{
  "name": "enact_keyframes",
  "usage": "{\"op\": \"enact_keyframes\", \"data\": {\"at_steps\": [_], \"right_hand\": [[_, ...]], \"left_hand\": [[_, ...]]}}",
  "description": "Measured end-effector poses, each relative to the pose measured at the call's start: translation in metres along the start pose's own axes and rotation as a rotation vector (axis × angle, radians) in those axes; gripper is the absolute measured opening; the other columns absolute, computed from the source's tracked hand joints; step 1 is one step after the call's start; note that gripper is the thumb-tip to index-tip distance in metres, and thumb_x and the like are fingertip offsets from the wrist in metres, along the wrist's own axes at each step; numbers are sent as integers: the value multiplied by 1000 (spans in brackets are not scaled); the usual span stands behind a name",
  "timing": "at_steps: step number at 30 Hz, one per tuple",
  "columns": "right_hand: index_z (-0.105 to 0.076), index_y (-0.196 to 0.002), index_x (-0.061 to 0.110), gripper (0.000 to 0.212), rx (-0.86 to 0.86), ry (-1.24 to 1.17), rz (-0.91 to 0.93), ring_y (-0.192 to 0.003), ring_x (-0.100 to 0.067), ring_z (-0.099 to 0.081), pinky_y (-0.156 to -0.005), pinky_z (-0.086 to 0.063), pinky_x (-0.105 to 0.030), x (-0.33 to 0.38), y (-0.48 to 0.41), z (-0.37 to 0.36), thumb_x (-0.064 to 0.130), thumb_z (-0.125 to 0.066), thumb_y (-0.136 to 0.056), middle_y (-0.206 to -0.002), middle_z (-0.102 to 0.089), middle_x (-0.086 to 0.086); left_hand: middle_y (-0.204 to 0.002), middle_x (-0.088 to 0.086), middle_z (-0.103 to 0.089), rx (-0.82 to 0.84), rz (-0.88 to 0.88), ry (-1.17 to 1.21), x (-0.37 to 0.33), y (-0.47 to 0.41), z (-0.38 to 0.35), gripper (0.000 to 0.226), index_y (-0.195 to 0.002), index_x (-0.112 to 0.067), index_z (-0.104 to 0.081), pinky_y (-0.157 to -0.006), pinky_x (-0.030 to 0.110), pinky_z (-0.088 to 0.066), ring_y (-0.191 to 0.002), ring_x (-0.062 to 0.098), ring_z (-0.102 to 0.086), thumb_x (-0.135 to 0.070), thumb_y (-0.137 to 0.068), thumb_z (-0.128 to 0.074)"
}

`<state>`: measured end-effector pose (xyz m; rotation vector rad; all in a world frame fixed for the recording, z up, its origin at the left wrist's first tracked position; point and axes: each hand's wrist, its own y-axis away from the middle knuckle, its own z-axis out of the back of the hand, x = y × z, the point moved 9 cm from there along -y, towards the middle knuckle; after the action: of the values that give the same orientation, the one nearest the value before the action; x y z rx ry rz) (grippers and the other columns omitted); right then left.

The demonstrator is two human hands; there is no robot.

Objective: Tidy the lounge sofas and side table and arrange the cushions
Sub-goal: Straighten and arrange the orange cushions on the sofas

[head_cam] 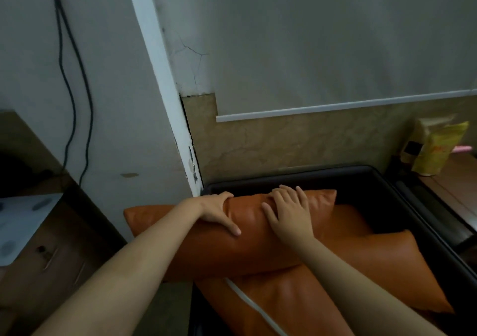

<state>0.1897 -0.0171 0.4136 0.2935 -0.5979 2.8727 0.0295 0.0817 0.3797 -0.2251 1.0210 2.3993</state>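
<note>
Dim, flat indoor light with a greenish-grey cast. Soft sheen across the top of the orange cushion [258, 235], no hard glare. Deep shadow inside the dark sofa [366, 188] and at far left. Slightly soft overall, yellow bag [436, 152] blurred. Wide-angle bending along the white wall trim [154, 72] and frame edges.

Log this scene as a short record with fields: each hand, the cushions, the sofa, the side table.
left grip: left hand curled over the top edge of the upper cushion
right grip: right hand flat on the same cushion, fingers spread
stack: upper cushion lies across the lower cushion
seat: dark sofa under both
beside: side table with a yellow bag standing on it
</note>
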Motion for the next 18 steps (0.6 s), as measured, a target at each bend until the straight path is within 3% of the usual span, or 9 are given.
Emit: {"op": "enact_keyframes", "data": {"at_steps": [5,8,11,14,16,18], "right_hand": [[-59,-125,20,61,17,-62,-6,-137,-19,-39,-116,-6,-34,0,10,0,55,-22,-91,-133,-58,-1],[-50,-135,19,66,-10,-117,-25,-143,-20,-28,-118,-3,-36,3,22,5,59,-26,-88,-144,-47,-1],[-37,-145,17,79,23,-198,-85,-147,-22,-17,-119,-3,-39,2,36,2,66,-30,-83,-154,-33,-5],[-20,-152,22,81,230,-290,-140,-149,-22,-3,-120,-4,-41,8,56,-21,65,-44,-89,-161,-12,-6],[-10,-154,25,84,395,-362,-186,-149,-23,-2,-121,-6,-42,19,73,-43,63,-49,-89,-162,-5,-5],[-2,-154,29,88,453,-454,-226,-149,-25,-7,-120,-10,-46,31,88,-56,64,-50,-88,-162,-5,-7]], "left_hand": [[-133,-3,-55,-149,-15,-120,-11,9,4,103,-136,-36,-38,-101,40,-45,-117,23,-54,-76,-49,-76],[-127,-2,-59,-216,43,-106,-1,16,-2,101,-132,-34,-43,-97,39,-47,-112,23,-57,-84,-48,-69],[-123,-2,-61,-266,121,100,22,26,-19,113,-127,-29,-48,-95,41,-49,-109,23,-59,-94,-35,-61],[-124,-4,-62,-306,186,392,51,30,-45,115,-127,-30,-53,-97,41,-49,-109,20,-61,-93,-32,-66],[-129,-4,-61,-331,217,518,63,35,-59,119,-132,-33,-52,-100,42,-48,-114,21,-59,-93,-30,-68],[-136,-1,-56,-353,256,604,67,47,-70,132,-140,-28,-44,-102,43,-47,-120,23,-56,-93,-27,-68]]}}
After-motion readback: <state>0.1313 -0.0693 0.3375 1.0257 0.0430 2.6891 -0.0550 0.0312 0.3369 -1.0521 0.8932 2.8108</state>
